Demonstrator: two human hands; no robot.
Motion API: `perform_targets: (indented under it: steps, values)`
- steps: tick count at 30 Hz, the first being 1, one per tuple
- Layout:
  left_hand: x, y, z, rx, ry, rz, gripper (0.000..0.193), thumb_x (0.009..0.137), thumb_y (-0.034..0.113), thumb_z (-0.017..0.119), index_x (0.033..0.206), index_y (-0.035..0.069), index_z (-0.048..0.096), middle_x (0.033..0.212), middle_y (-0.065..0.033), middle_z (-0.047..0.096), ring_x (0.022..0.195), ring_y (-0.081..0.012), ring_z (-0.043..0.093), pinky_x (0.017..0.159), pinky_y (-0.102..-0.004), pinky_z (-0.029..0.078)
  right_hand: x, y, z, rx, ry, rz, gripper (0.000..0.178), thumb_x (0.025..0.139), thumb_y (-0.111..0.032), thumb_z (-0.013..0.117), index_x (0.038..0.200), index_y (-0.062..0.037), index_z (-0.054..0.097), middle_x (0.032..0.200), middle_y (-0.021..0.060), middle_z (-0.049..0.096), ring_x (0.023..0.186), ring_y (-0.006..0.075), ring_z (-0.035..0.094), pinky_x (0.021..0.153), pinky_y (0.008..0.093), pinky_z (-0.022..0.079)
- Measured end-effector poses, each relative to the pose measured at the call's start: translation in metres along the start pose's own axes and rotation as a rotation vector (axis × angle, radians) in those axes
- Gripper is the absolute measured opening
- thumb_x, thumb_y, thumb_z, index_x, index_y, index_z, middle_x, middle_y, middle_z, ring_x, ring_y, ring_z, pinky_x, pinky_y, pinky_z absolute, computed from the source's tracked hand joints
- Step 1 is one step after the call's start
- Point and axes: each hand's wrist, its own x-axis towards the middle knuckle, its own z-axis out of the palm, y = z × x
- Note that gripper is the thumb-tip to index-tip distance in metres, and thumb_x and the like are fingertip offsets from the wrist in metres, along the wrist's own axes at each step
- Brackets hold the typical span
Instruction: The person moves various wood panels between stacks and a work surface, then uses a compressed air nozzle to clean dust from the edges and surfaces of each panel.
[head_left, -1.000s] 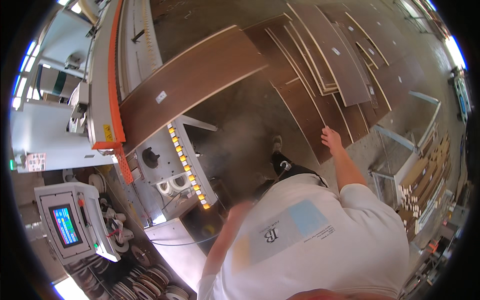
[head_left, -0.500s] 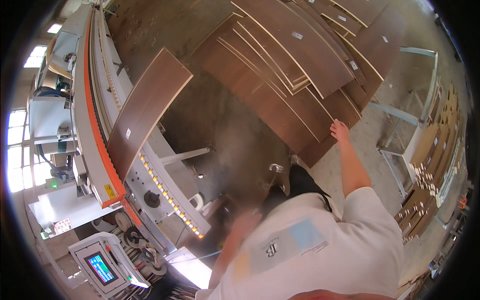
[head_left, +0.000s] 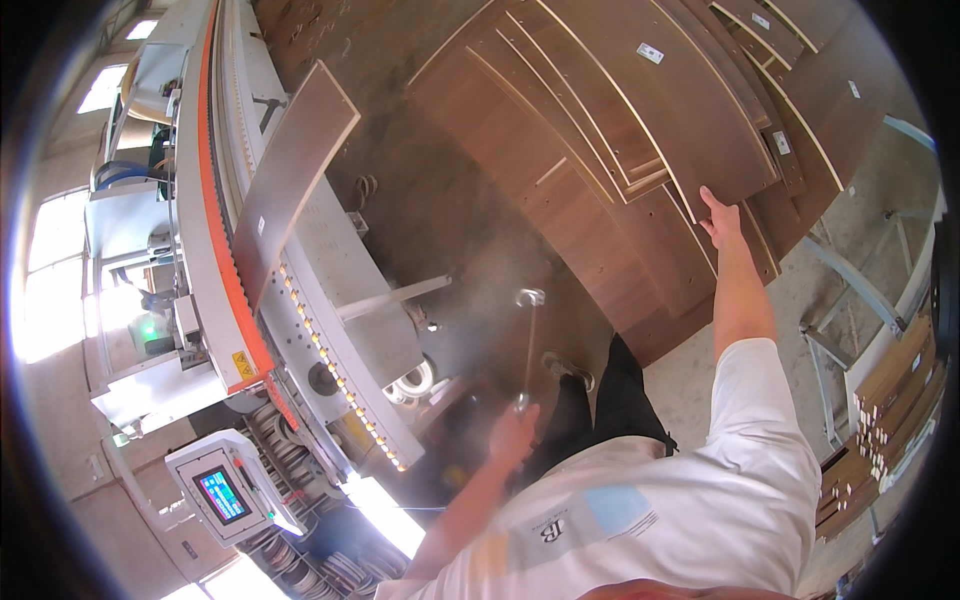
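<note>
My right hand (head_left: 722,220) is at the near edge of a long dark brown panel (head_left: 650,110), with the thumb on top and the other fingers curled at the edge. That panel lies high on a stack of similar brown boards (head_left: 590,260) with pale edges and small white labels. Low in the middle, my left hand (head_left: 513,437) is closed around one end of a thin rod-like tool (head_left: 529,350) with shiny metal ends. The tool points away from me above the floor; its exact kind is unclear.
To the left runs a long machine (head_left: 215,200) with an orange strip and a row of rollers. Another brown panel (head_left: 290,170) sticks out of it. A control screen (head_left: 222,495) stands near left. Metal frames (head_left: 860,280) and stacked strips (head_left: 895,400) are at right.
My right hand has moved forward from a lower board's edge to the upper panel. My left hand has come forward with the tool, which now points straighter ahead. The view has shifted slightly.
</note>
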Motion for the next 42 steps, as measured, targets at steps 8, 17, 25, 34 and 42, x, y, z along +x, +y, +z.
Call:
perform_targets:
  steps: [8, 17, 25, 34, 42]
  values:
    - [0.031, 0.014, 0.016, -0.026, -0.062, 0.223, 0.04, 0.101, 0.044, 0.057, 0.096, 0.005, 0.063, 0.07, -0.0084, 0.062, 0.067, -0.0209, 0.062, 0.062, -0.039, 0.047, -0.104, 0.054, -0.005, 0.089, -0.016, 0.041, 0.082, 0.081, -0.027, 0.087, 0.135, -0.0012, 0.03, 0.14, 0.0176, 0.043, 0.125, 0.0337, 0.053, 0.091, 0.0572, 0.057]
    - [0.032, 0.103, 0.031, -0.22, -0.4, 0.306, 0.032, 0.104, 0.039, 0.056, 0.095, 0.008, 0.058, 0.058, -0.0019, 0.053, 0.05, -0.0114, 0.049, 0.048, -0.0294, 0.037, -0.235, 0.173, -0.192, -0.022, -0.036, 0.052, 0.078, 0.085, -0.031, 0.082, 0.146, -0.0159, 0.035, 0.139, 0.0086, 0.054, 0.118, 0.028, 0.059, 0.082, 0.0439, 0.056]
    - [0.047, 0.163, 0.086, -0.679, -0.854, 0.18, 0.036, 0.104, 0.043, 0.055, 0.124, 0.013, 0.058, 0.111, -0.0034, 0.062, 0.093, -0.019, 0.058, 0.074, -0.0437, 0.06, -0.391, 0.236, -0.356, 0.139, 0.207, 0.304, 0.067, 0.091, -0.04, 0.072, 0.148, -0.0178, 0.043, 0.145, 0.0031, 0.053, 0.128, 0.0247, 0.054, 0.103, 0.0452, 0.045]
    - [0.074, 0.202, 0.175, -0.569, -0.964, 0.185, 0.03, 0.104, 0.042, 0.057, 0.117, 0.017, 0.065, 0.095, 0.0011, 0.052, 0.088, -0.017, 0.056, 0.069, -0.0382, 0.056, -0.447, 0.245, -0.39, 0.259, 0.915, -0.2, 0.081, 0.096, -0.066, 0.049, 0.145, -0.0008, 0.05, 0.148, 0.0137, 0.053, 0.128, 0.0326, 0.056, 0.106, 0.0426, 0.047]
    - [0.066, 0.164, 0.101, -0.607, -0.885, 0.252, 0.028, 0.104, 0.04, 0.057, 0.113, 0.016, 0.067, 0.09, 0.0016, 0.055, 0.083, -0.0131, 0.058, 0.06, -0.0305, 0.045, -0.409, 0.222, -0.39, -0.662, 1.252, -0.372, 0.074, 0.1, -0.06, 0.047, 0.134, 0.0048, 0.061, 0.137, 0.0194, 0.062, 0.122, 0.0365, 0.06, 0.106, 0.0422, 0.048]
